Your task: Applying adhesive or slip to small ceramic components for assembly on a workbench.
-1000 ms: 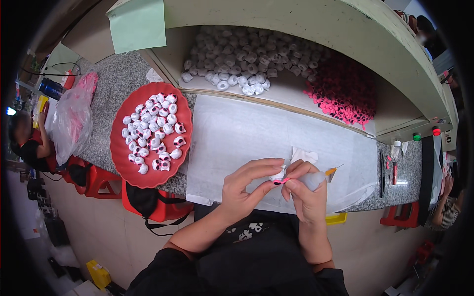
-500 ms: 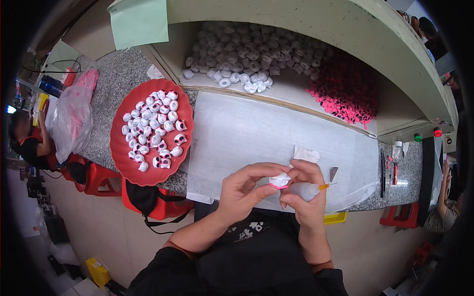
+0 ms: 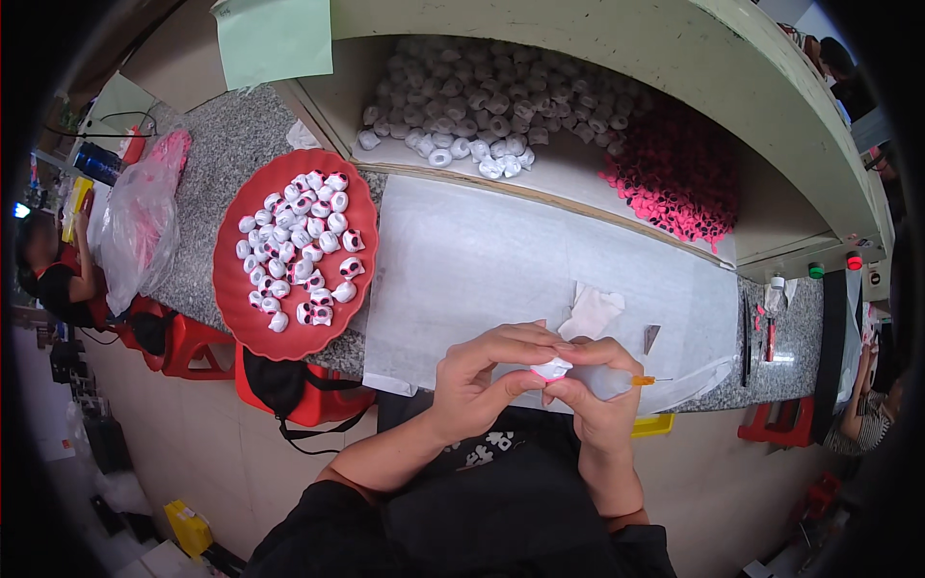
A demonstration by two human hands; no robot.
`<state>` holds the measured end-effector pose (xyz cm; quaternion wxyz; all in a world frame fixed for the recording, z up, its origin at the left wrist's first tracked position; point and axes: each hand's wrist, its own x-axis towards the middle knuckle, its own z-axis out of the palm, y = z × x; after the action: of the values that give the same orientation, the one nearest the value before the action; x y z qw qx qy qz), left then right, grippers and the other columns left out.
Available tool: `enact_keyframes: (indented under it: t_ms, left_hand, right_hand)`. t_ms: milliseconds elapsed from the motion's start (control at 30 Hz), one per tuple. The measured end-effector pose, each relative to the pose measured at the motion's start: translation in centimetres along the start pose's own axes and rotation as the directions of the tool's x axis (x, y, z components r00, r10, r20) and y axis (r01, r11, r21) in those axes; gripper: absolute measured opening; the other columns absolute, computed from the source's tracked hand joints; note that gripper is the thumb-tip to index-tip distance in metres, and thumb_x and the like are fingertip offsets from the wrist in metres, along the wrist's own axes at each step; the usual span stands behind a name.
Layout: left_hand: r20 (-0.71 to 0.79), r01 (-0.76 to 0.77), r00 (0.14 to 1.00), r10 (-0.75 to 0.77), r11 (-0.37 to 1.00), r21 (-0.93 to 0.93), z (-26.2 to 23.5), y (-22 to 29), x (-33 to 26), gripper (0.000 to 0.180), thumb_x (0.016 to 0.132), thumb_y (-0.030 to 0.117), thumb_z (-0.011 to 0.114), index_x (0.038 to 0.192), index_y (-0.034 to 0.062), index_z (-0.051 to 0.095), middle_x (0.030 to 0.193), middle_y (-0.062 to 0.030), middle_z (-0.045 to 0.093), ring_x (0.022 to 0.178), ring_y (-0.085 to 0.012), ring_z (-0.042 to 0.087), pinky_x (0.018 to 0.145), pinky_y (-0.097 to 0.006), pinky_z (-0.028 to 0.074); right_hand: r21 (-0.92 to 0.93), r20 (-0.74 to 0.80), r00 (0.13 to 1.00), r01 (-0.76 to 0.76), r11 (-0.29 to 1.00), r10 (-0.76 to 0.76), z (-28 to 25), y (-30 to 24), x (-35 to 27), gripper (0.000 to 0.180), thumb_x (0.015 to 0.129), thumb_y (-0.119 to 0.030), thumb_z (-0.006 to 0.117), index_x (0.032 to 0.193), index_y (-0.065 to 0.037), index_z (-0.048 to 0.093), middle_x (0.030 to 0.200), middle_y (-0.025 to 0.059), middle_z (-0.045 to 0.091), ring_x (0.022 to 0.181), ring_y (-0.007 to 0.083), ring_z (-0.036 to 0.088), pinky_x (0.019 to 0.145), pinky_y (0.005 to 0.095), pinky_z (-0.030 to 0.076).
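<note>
My left hand (image 3: 469, 387) is closed, pinching a small white figure head (image 3: 551, 369) with a pink lower edge between thumb and fingertips. My right hand (image 3: 599, 416) curls around a translucent squeeze bottle (image 3: 607, 382), whose orange needle tip (image 3: 644, 380) points right. Its thumb and fingertips also press on the right side of the white head. Both hands are over the near edge of the white sheet (image 3: 462, 260), and the head's underside is hidden by fingers. A crumpled tissue (image 3: 592, 310) lies just beyond them.
On the left, a red scalloped tray (image 3: 236, 308) holds several white-and-pink heads. A shelf ahead contains piles of white heads (image 3: 482, 106) and pink pieces (image 3: 665, 183). A small grey metal piece (image 3: 652, 337) and a red pen-like tool (image 3: 770, 342) lie to the right.
My hands have come closer together, with the right fingertips now against the white head. The bottle has shifted slightly right and its needle has tipped lower.
</note>
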<state>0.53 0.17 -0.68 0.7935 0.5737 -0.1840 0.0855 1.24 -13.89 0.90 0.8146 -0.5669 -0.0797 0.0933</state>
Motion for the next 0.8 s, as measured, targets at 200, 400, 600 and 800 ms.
enact_keyframes:
  t_ms: [200, 400, 600, 800]
  left_hand:
    - [0.067, 0.195, 0.979, -0.190, 0.978, -0.068, -0.6, 0.5, 0.3, 0.022, 0.075, -0.001, 0.055, 0.096, -0.0039, 0.050, 0.098, -0.0209, 0.054, 0.096, -0.0259, 0.052, 0.088, -0.038, 0.036]
    - [-0.012, 0.190, 0.981, -0.194, 0.971, -0.148, -0.3, 0.4, -0.1, 0.026, 0.073, -0.005, 0.054, 0.099, -0.0020, 0.053, 0.102, -0.0131, 0.054, 0.099, -0.0192, 0.050, 0.087, -0.030, 0.036]
    - [-0.038, 0.111, 0.993, -0.116, 0.986, -0.122, 0.0, 0.1, 0.0, 0.026, 0.073, -0.005, 0.054, 0.098, -0.0022, 0.052, 0.101, -0.0131, 0.054, 0.098, -0.0186, 0.050, 0.087, -0.031, 0.036]
    - [-0.085, 0.218, 0.966, -0.245, 0.945, -0.244, 0.0, 0.6, 0.0, 0.025, 0.073, -0.005, 0.055, 0.098, -0.0015, 0.053, 0.098, -0.0130, 0.056, 0.098, -0.0195, 0.050, 0.091, -0.035, 0.033]
  right_hand:
    - [0.097, -0.072, 0.994, -0.072, 0.993, 0.079, 0.4, -0.6, 0.2, 0.020, 0.066, 0.005, 0.063, 0.085, 0.002, 0.056, 0.073, 0.0074, 0.055, 0.061, 0.0110, 0.053, 0.052, 0.0207, 0.044]
    - [0.024, -0.030, 0.994, -0.108, 0.994, 0.108, 0.4, -1.2, 0.3, 0.025, 0.068, 0.007, 0.059, 0.091, 0.002, 0.056, 0.071, 0.0060, 0.055, 0.060, 0.0098, 0.053, 0.051, 0.0200, 0.045]
    - [0.023, -0.028, 0.997, -0.077, 0.997, 0.077, 0.5, -0.7, 0.3, 0.024, 0.068, 0.007, 0.058, 0.092, 0.002, 0.056, 0.071, 0.0058, 0.055, 0.059, 0.0090, 0.052, 0.052, 0.0196, 0.044]
    - [0.112, 0.018, 0.994, -0.106, 0.988, 0.104, 0.3, -0.6, 1.0, 0.025, 0.067, 0.008, 0.059, 0.091, 0.003, 0.055, 0.074, 0.0080, 0.056, 0.059, 0.0105, 0.053, 0.052, 0.0209, 0.045]
